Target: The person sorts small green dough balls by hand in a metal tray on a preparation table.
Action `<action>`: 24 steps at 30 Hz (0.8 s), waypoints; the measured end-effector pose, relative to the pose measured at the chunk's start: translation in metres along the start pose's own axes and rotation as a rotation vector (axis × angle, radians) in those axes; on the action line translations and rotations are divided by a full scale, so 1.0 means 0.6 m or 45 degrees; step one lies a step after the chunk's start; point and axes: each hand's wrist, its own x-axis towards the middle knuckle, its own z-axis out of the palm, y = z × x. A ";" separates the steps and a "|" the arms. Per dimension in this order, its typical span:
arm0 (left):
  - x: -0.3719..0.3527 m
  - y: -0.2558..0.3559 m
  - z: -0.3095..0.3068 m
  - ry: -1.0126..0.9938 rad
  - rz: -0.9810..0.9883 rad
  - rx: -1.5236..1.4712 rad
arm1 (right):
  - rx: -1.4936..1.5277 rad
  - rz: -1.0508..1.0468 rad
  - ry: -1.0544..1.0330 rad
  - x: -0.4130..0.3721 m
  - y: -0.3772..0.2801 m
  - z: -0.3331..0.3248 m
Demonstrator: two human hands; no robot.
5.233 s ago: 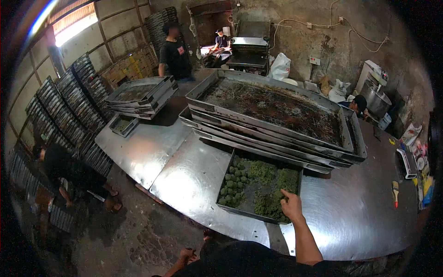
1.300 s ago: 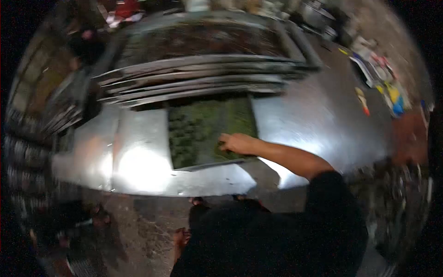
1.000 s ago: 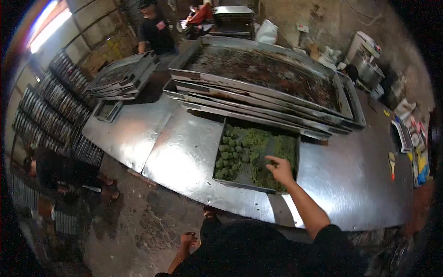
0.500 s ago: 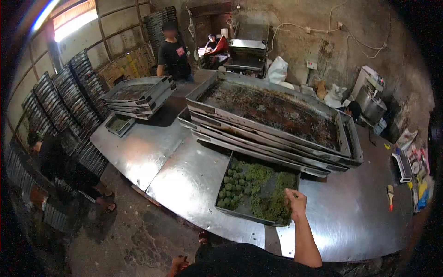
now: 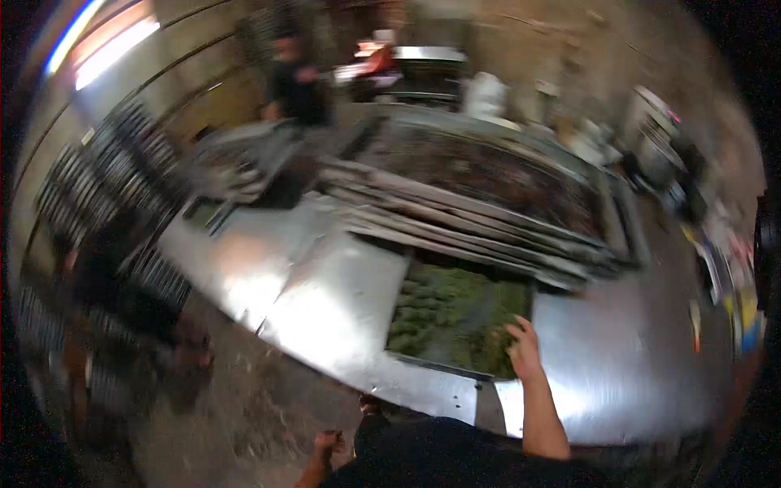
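A shallow metal tray [image 5: 435, 368] lies on the steel table in front of me. Small green balls [image 5: 413, 313] sit in rows along its left side, and loose green crumbly stuff [image 5: 476, 346] spreads over the middle and right. Over the tray's right edge is my right hand [image 5: 523, 346], its fingers apart beside the crumbs, nothing visible in them. My left hand [image 5: 329, 444] hangs low, off the table's front edge, with curled fingers; blur hides whatever they may hold.
Large stacked trays [image 5: 472, 211] rise right behind the green-filled one. Another tray stack [image 5: 244, 159] stands at the table's far left. One person [image 5: 297, 85] is behind the table, another [image 5: 122, 276] at left. A brush [image 5: 695, 325] lies on the right.
The whole view has shifted slightly and become blurred. My right hand's fingers have spread apart from a pinch at the tray's right edge. My left hand has risen slightly in view.
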 end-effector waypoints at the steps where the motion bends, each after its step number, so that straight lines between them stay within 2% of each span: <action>1: -0.012 0.121 0.065 0.560 0.087 0.744 | -0.187 0.034 -0.037 -0.009 -0.020 0.008; 2: 0.027 0.162 0.075 0.421 0.033 0.939 | -0.064 -0.027 0.048 -0.018 -0.024 0.022; 3: 0.056 0.177 0.093 0.276 -0.077 1.084 | -0.210 -0.078 0.157 -0.029 -0.025 0.022; 4: 0.069 0.184 0.098 0.165 -0.192 1.215 | -0.318 -0.096 0.147 -0.026 -0.019 0.013; 5: 0.069 0.196 0.084 0.124 -0.286 1.298 | -0.356 -0.111 0.234 -0.052 -0.023 -0.007; 6: 0.053 0.199 0.058 0.170 -0.340 1.285 | -0.416 -0.124 0.192 -0.056 -0.021 0.008; 8: -0.003 0.194 -0.005 0.369 -0.372 1.103 | -0.724 -0.228 0.054 -0.057 -0.008 -0.001; 9: -0.010 0.186 -0.013 0.448 -0.365 0.998 | -0.922 -0.384 0.076 -0.057 -0.002 -0.007; 10: -0.009 0.166 -0.014 0.503 -0.357 0.882 | -0.978 -0.338 0.138 -0.066 -0.006 -0.001; 11: -0.003 0.140 -0.015 0.546 -0.355 0.767 | -1.109 -0.557 0.122 -0.054 0.013 -0.020; 12: 0.005 0.117 -0.012 0.578 -0.356 0.660 | -1.118 -0.455 0.165 -0.047 0.025 -0.026; 13: 0.018 0.095 -0.011 0.603 -0.356 0.557 | -1.262 -0.640 0.142 -0.043 0.027 -0.034; 14: 0.029 0.072 -0.009 0.622 -0.360 0.461 | -1.272 -0.660 0.099 -0.042 0.020 -0.034; 16: 0.056 0.036 -0.014 0.652 -0.369 0.287 | -1.574 -0.379 0.085 -0.059 -0.012 -0.016; 17: 0.075 0.025 -0.013 0.662 -0.373 0.208 | -1.530 -0.596 0.191 -0.056 -0.001 -0.019; 18: 0.080 0.019 -0.025 0.662 -0.356 0.185 | -1.535 -0.618 0.171 -0.053 -0.007 -0.018; 20: 0.085 0.007 -0.063 -1.072 -0.155 -1.024 | -1.450 -0.488 0.287 -0.048 -0.022 -0.011; 21: 0.104 0.004 -0.055 -1.077 -0.130 -1.032 | -1.207 -0.524 0.388 -0.050 -0.026 -0.001; 23: 0.127 0.000 -0.040 0.348 -0.095 -1.952 | -1.056 -0.502 0.424 -0.045 -0.025 0.004; 24: 0.125 -0.001 -0.040 0.346 -0.082 -1.971 | -0.905 -0.463 0.477 -0.042 -0.022 0.001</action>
